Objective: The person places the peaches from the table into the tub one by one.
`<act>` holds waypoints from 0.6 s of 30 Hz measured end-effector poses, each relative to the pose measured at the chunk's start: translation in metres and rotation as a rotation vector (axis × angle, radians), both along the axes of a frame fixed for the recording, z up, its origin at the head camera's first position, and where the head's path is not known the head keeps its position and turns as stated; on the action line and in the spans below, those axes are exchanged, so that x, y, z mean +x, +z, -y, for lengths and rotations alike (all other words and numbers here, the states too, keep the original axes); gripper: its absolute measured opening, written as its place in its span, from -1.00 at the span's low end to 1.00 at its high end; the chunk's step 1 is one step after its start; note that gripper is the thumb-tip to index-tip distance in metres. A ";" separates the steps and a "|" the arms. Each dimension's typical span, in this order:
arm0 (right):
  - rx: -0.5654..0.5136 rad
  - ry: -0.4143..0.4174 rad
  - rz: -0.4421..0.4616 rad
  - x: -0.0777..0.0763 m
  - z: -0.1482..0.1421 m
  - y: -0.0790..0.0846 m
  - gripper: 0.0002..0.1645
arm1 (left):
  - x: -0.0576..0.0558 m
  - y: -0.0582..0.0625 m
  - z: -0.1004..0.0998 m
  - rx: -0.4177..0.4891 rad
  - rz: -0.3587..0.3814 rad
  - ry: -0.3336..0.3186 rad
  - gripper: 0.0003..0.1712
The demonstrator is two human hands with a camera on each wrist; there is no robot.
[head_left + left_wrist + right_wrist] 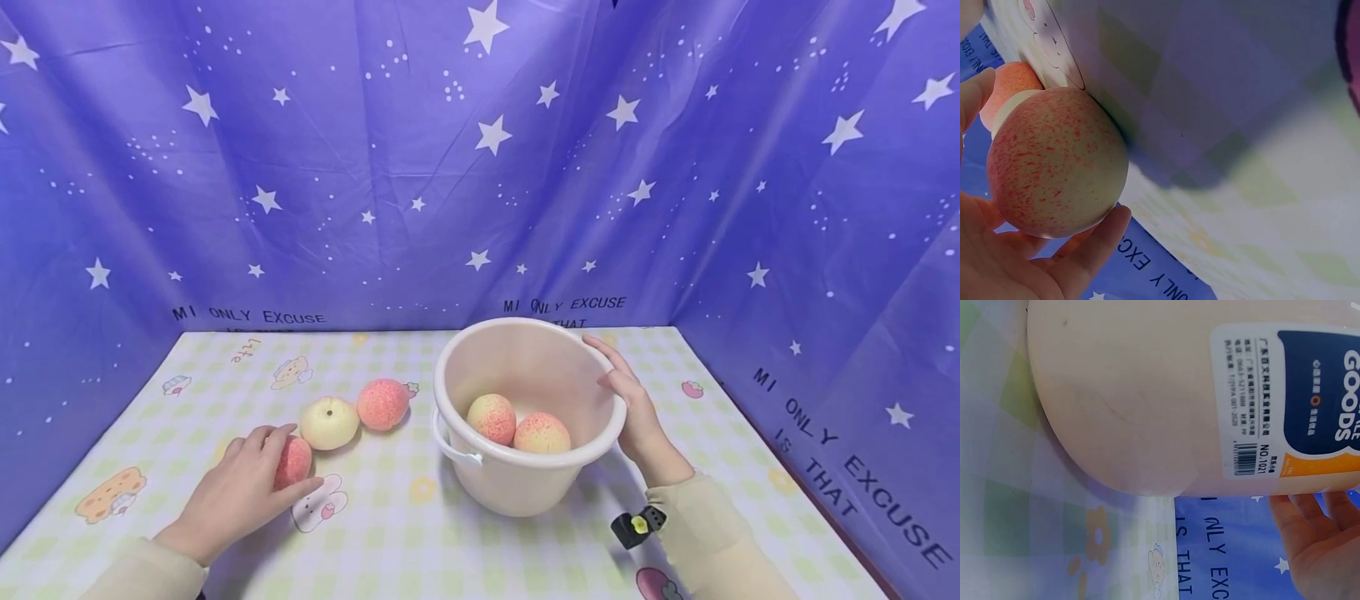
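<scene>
Gripping peach (295, 461) farthest left of bucket (517, 490) with left hand (242, 482); holding bucket's right rim with right hand (643, 418), farther from that peach.

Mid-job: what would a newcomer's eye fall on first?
Probably the pale bucket, right of centre on the table, with two speckled fruits inside and the right hand at its rim. Next, the star-printed purple curtain behind the table; then, at left, the left hand around a reddish fruit.
</scene>
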State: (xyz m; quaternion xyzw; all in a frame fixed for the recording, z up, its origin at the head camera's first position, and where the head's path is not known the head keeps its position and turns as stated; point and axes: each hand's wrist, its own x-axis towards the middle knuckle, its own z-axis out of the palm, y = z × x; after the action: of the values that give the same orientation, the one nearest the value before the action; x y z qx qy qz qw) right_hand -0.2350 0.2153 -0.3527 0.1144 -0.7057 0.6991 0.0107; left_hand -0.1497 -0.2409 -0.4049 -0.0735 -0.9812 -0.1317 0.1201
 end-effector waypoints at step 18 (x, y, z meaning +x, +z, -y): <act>0.006 0.001 0.003 0.000 -0.001 0.000 -0.17 | -0.002 -0.008 0.001 0.034 0.013 -0.001 0.00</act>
State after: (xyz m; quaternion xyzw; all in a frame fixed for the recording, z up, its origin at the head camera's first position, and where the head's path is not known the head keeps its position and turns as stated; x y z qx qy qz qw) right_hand -0.2348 0.2161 -0.3529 0.1138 -0.7076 0.6973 0.0091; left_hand -0.1517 -0.2422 -0.4131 -0.0710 -0.9796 -0.1491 0.1149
